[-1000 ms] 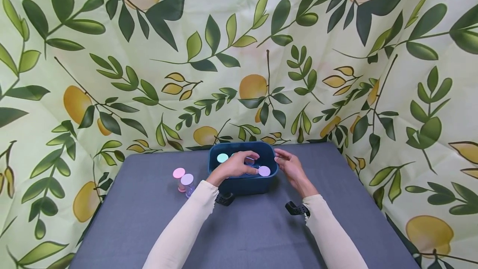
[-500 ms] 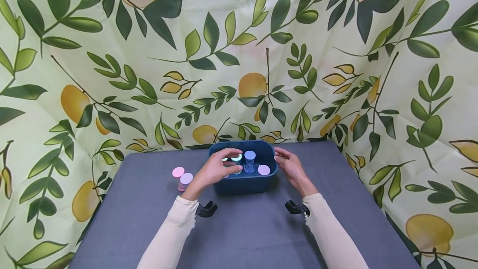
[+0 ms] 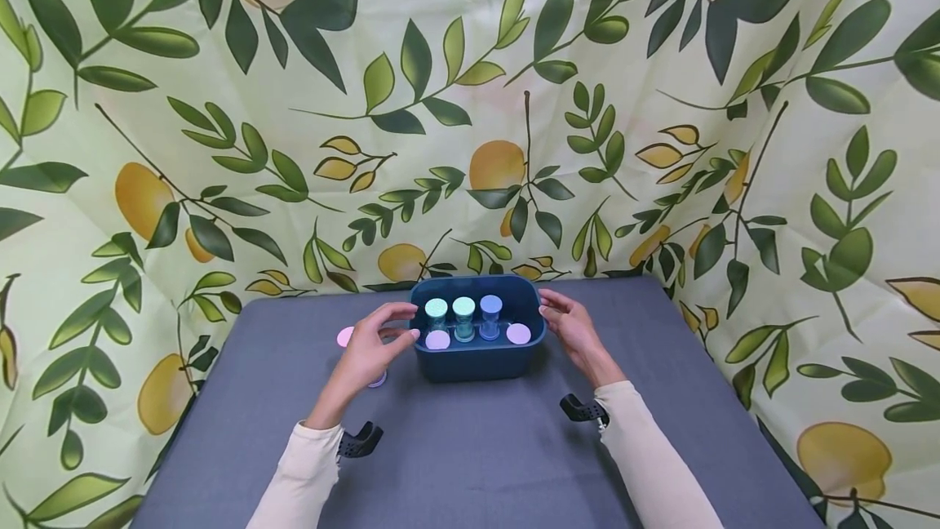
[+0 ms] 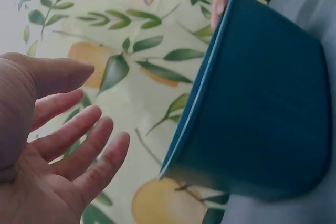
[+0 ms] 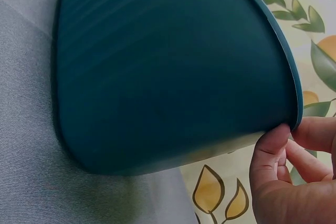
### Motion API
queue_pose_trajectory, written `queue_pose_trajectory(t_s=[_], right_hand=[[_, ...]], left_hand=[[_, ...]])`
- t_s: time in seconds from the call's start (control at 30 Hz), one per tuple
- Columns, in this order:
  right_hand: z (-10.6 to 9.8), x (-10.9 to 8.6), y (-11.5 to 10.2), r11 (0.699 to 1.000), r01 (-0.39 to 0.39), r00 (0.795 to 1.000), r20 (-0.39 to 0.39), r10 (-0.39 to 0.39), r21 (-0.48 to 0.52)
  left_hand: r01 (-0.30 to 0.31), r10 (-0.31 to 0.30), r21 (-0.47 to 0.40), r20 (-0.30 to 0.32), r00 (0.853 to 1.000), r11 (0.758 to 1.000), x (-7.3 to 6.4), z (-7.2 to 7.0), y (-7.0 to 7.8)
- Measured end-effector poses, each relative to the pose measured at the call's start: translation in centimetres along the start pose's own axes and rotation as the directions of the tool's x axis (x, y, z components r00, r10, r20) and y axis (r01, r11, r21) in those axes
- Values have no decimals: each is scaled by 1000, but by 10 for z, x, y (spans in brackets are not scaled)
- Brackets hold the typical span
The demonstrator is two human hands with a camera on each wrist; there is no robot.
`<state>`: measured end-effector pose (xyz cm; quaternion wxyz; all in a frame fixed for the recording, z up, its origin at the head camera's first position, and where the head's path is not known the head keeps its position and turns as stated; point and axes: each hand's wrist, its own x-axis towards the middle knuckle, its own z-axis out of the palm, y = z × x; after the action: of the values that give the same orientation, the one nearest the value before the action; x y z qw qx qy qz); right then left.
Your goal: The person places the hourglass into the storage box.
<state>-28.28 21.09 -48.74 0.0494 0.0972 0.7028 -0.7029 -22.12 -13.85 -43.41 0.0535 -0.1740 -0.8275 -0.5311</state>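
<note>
Just now, the left hand (image 3: 365,352) stands between the left end of a dark teal, rounded-rectangular plastic bin (image 3: 476,366) and a round pink cap (image 3: 344,336) that peeks out to its left. A round lilac base (image 3: 378,380) shows on the hand's near right side. Hand and forearm hide most of both pieces, so I can't fairly tell their full shapes. The left hand is far nearer to them than the right; its fingers are loosely spread, hold nothing and stay clear of the bin wall in the left wrist view. The right hand (image 3: 576,335) pinches the bin's rim at its right end between thumb and finger. The bin sits towards the far side of the grey cloth-covered desk (image 3: 470,455), long axis left to right. Inside, upright hourglass-shaped pieces make a far row: a mint-green one (image 3: 436,313) at left, a teal one with a mint cap (image 3: 464,318) mid-row, a blue one (image 3: 490,317) at right. Nearer the near wall are a left lilac cap (image 3: 437,340) and a right lilac cap (image 3: 518,334).
</note>
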Motion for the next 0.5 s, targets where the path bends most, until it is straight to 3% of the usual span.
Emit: queue_pose_trajectory(t_s=[0.33, 0.5], right_hand=[[-1, 0, -1, 1000, 5, 1000, -2, -5, 5], [1, 0, -1, 1000, 18, 1000, -8, -18, 11]], left_hand=[[58, -49, 51, -148, 988, 997, -27, -27, -8], [41, -27, 58, -236, 971, 997, -34, -37, -25]])
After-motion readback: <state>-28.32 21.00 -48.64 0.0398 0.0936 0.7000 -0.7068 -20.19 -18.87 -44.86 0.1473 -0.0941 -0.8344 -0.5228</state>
